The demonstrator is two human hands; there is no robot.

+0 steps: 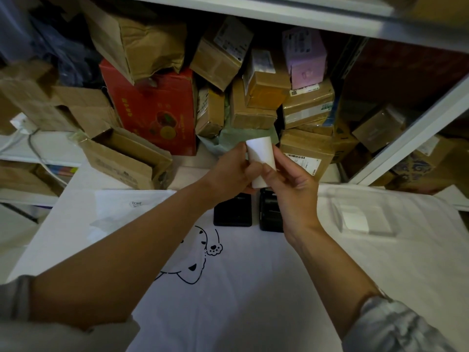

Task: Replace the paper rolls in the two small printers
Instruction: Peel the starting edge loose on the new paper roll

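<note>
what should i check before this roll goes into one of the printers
1. Paper roll held firmly: ok, left hand and right hand both grip it, above the printers.
2. Loose end of the roll freed: cannot tell.
3. Left printer open to take it: not ok, its top looks flat and closed.
4. Right printer open: cannot tell, the right hand hides part of it.
5. Old rolls removed: cannot tell.
6. Spare paper at hand: ok, a clear packet lies right of the printers.
</note>
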